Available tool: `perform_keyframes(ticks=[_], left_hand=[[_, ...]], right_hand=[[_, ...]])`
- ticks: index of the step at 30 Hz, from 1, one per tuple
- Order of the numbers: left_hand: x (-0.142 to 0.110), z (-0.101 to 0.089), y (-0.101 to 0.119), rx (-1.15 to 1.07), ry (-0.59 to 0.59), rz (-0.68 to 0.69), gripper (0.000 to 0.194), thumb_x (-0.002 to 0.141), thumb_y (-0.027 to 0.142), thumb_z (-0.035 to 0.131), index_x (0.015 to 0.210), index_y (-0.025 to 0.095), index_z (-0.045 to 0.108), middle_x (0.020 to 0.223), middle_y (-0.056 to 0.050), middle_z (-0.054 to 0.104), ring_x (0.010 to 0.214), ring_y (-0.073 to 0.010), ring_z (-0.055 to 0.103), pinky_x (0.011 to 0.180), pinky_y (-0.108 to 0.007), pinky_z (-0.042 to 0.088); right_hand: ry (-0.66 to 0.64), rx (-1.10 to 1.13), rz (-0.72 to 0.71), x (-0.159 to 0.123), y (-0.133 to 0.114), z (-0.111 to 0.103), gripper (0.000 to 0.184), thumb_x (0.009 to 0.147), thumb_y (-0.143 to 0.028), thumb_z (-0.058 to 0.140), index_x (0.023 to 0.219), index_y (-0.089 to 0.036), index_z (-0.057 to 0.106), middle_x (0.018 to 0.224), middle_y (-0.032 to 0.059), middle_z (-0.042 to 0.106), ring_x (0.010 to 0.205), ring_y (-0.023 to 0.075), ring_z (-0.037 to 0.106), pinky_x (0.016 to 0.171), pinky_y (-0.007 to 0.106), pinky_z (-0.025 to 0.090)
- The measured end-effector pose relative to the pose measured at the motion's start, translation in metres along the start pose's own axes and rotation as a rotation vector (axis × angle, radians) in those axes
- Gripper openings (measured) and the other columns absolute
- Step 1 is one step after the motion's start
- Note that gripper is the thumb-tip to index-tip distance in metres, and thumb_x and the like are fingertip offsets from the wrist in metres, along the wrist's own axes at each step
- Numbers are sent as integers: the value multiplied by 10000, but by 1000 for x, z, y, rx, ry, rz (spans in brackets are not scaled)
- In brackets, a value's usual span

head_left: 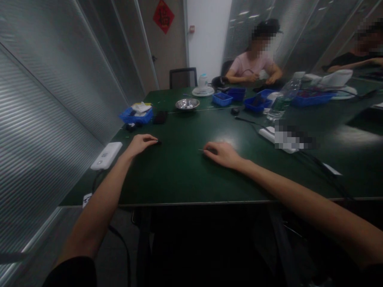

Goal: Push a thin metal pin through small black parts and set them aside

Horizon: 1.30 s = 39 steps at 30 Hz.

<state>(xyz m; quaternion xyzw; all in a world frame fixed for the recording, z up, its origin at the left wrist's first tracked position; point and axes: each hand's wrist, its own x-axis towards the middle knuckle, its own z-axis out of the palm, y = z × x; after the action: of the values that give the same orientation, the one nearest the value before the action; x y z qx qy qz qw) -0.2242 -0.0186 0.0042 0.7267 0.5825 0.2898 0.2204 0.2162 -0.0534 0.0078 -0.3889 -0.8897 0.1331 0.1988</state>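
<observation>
Over the left part of the dark green table (179,179), my left hand (141,144) is closed in a pinch. At its fingertips is a small dark piece (159,142), too small to name. My right hand (222,154) rests low on the table to the right, fingers curled together. A thin, pale, pointed tool (200,150) sticks out leftward from between its thumb and forefinger; the rest of it is hidden in the hand. The two hands are apart, with bare tabletop between them.
Beyond my hands stand a metal bowl (187,105) with small white pieces and a blue basket (137,114). White power strips (107,155) lie at both sides. A plastic bottle (284,99) stands right. Two people sit at the far side.
</observation>
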Motion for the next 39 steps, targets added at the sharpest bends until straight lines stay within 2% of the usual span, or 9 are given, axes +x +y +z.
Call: perform_keyframes(ticks=[4,8,14,16,20,26,30,36,39], left_hand=[[0,-2,1,-39,-21,-66,378,780,547,815,1033,267,830,1154,-82,797,1094,-316,722,1032,-467,517],[6,-1,0,-104,-67,-141,381,767,545,822,999,243,818,1125,-82,802,1019,-295,745,934,-438,573],[14,5,5,-128,-109,-238,297,793,485,808,982,256,813,1039,-61,803,871,-253,738,776,-392,589],[12,10,10,-72,-64,-209,289,831,494,775,1015,274,815,1085,-62,794,880,-257,723,789,-409,581],[7,14,10,65,23,-68,279,945,484,658,1119,321,803,1188,-55,769,1056,-272,711,967,-454,568],[1,-8,-33,385,280,-90,302,992,468,567,1183,358,774,1203,-58,759,1141,-309,694,1046,-531,550],[-2,-17,-56,485,351,-108,326,1005,472,536,1279,435,709,1262,1,745,1154,-305,699,1036,-546,558],[6,-12,-43,502,417,-170,351,977,498,570,1299,622,634,1234,115,751,1089,-298,730,978,-551,587],[12,-10,-35,500,428,-170,456,942,479,596,1326,721,551,1286,187,718,1096,-297,727,983,-564,585]], right_hand=[[-44,33,-37,6,5,-4,270,1046,-411,542,1154,-221,699,944,47,748,754,181,657,676,298,443],[-110,78,-87,20,16,-9,275,1057,-410,523,1170,-224,691,983,50,752,771,178,669,690,307,471],[-176,163,-76,66,40,-10,284,1060,-424,514,1179,-234,688,1042,51,750,793,179,682,701,320,514],[-170,187,-68,86,47,-9,278,1055,-422,516,1162,-236,693,1055,55,756,802,185,690,707,326,529],[-105,225,-27,113,64,-6,282,1039,-431,515,1143,-238,692,1079,76,766,825,216,706,717,354,555],[40,293,153,109,86,-8,279,1035,-472,522,1110,-270,699,1041,74,770,826,251,719,715,387,569],[69,356,267,107,91,-12,274,1028,-487,536,1075,-278,708,1001,61,771,828,252,724,723,390,572],[-2,472,292,110,98,-16,273,1018,-538,544,1086,-334,712,1062,51,767,872,262,729,699,401,595],[2,510,307,108,101,-16,272,1018,-541,541,1090,-348,718,1058,53,765,866,264,727,647,391,599]])
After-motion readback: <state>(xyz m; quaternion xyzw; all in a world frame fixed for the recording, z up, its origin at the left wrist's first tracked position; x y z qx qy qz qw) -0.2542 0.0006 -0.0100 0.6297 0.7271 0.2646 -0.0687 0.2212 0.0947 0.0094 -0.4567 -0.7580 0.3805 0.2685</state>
